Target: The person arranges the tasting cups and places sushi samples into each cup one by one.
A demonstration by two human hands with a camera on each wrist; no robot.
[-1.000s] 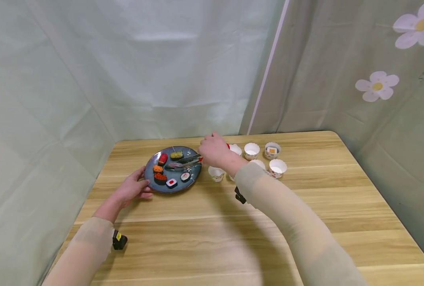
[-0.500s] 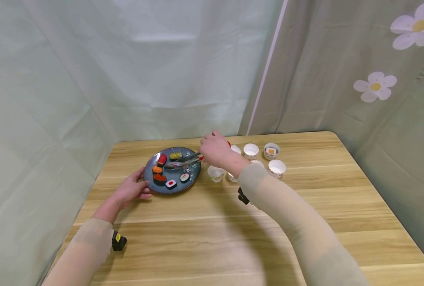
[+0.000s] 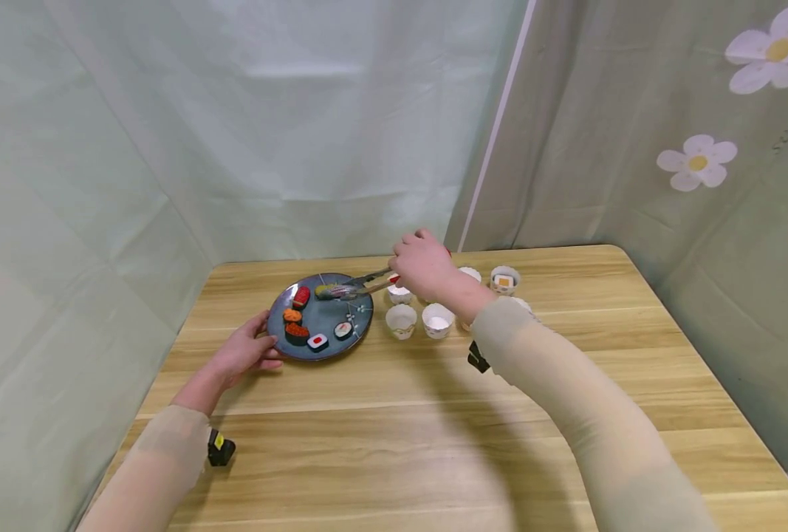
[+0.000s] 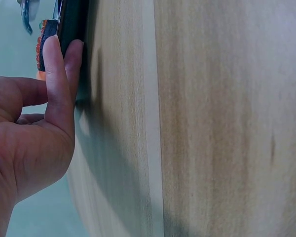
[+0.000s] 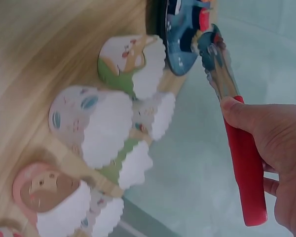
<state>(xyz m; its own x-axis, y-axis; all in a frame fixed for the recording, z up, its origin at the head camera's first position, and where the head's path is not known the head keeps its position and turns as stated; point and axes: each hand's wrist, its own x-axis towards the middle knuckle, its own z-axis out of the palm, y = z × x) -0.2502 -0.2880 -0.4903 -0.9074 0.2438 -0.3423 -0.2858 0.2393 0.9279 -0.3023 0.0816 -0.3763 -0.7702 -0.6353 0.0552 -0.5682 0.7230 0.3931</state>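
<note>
My left hand pinches the left rim of a round dark blue plate. In the left wrist view its fingers lie on either side of the plate's edge. Red-handled metal tongs are gripped in my right hand, thumb along the handle. The tongs' tips reach over the plate to a yellow-topped sushi piece at its back; whether they touch it cannot be told. Also on the plate are a red-topped piece, orange-topped sushi and white rolls.
Right of the plate stand several scalloped paper cups in two rows, partly hidden by my right hand. The back right cup holds a white piece with an orange square. A curtain rises behind the wooden table.
My right hand has moved right and slightly back with the tongs. Their tips have left the plate's middle for the yellow-topped piece. My left hand stays at the rim.
</note>
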